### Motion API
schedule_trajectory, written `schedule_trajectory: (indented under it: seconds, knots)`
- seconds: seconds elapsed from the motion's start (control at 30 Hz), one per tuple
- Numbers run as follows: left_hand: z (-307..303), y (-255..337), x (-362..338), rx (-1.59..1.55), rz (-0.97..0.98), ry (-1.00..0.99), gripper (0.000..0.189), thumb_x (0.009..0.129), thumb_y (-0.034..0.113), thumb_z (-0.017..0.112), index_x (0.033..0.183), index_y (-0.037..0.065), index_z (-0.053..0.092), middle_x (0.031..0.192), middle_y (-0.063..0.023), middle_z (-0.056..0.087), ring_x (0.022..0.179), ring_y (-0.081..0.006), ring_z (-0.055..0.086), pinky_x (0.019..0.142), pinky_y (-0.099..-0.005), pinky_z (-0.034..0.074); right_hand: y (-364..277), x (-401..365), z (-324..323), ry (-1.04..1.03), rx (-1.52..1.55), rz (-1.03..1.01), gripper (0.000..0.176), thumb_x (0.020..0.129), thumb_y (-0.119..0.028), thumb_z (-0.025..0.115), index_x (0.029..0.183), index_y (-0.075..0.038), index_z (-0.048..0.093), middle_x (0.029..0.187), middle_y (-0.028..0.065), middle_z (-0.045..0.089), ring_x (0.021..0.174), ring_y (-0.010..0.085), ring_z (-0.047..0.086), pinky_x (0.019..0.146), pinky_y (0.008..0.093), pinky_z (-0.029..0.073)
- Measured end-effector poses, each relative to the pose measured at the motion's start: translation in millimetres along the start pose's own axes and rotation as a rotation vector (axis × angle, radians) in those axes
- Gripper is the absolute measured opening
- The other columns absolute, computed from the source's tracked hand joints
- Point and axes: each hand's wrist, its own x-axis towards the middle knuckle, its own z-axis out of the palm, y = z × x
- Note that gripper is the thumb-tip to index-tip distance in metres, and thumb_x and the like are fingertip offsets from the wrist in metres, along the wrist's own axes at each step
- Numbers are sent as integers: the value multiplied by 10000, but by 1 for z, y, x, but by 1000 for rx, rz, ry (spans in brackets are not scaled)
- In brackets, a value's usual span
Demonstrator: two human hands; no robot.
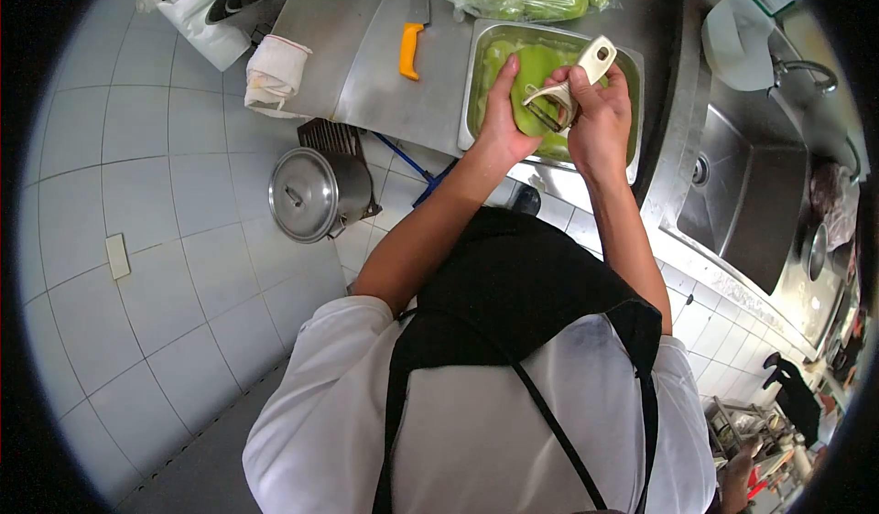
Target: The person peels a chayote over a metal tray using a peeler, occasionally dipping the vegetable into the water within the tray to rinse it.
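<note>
Over a metal tray (469,102) my left hand (502,116) holds a pale green vegetable (534,73), fingers wrapped round its left side. My right hand (600,116) is closed round a white peeler (597,56), whose blade lies against or just over the vegetable's right side. Light green pieces (496,56) lie in the tray under my hands. Behind the tray is a clear plastic bag (540,6) with several green vegetables inside. A knife with an orange handle (409,52) rests on the metal counter to the left of the tray.
A folded cloth (276,70) sits on the counter's left edge (316,102). Below it stands a lidded pot (298,194). To the right are a sink (742,184), a faucet (810,73) and a white container (737,43). Part of another person (797,395) shows at the lower right.
</note>
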Motion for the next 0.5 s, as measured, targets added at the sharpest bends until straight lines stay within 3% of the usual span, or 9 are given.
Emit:
schedule_trajectory:
  seconds: [0.13,0.23,0.37,0.47,0.5]
  knots:
    - [-12,-1,2,6,-1,-103,553,931,564,527,1208,88,580,1035,-74,661,950,-219,641,786,-387,511,7,3,-3,14,-1,-1,415,955,-28,572,1286,57,336,943,171,656,830,209,655,754,325,550]
    - [-18,0,3,77,39,-86,578,904,567,563,1257,109,562,1164,-54,637,1031,-240,621,852,-413,506,15,9,-6,29,-34,-5,385,962,-48,564,1257,56,340,943,160,638,841,220,663,758,327,559]
    - [-26,-1,-3,102,-4,-125,544,909,550,569,1256,132,563,1144,-74,635,982,-261,621,777,-432,513,13,30,-7,57,-160,-67,353,949,-46,585,1211,62,374,932,152,643,832,209,663,749,323,558]
    - [-37,-6,-1,66,-45,-129,499,918,510,585,1243,131,565,1122,-83,635,942,-274,629,742,-443,521,21,62,-17,51,-143,-89,436,943,-56,607,1278,80,362,917,144,678,817,179,651,744,282,517]
    - [-42,-7,-4,63,-56,-123,500,918,507,587,1242,128,564,1116,-90,636,934,-279,629,736,-444,523,33,75,-21,122,-203,-181,445,930,-88,635,1252,84,380,904,124,674,817,186,643,762,304,515]
